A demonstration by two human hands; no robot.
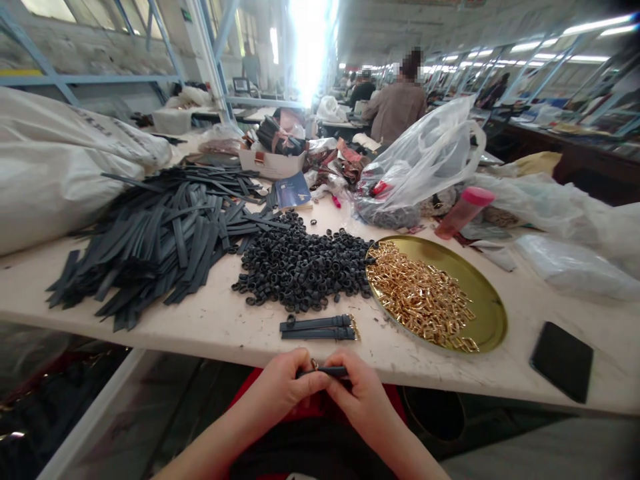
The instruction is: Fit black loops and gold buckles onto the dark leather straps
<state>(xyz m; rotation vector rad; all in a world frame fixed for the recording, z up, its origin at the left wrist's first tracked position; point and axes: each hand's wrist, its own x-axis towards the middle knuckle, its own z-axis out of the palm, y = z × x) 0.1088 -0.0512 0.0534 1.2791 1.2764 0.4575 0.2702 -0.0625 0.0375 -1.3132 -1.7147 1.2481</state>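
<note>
Hands (pixel 289 379) around crosswise dark strap (pixel 334 371)

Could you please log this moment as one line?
left hand: holding dark strap; right hand: holding same strap; ahead: buckled straps, black loops; on tray: gold buckles

Left hand (pixel 291 381) and right hand (pixel 361 383) are partly hiding the dark strap (pixel 334 371); the frame's left edge is cutting off the white sack (pixel 55 167).
</note>
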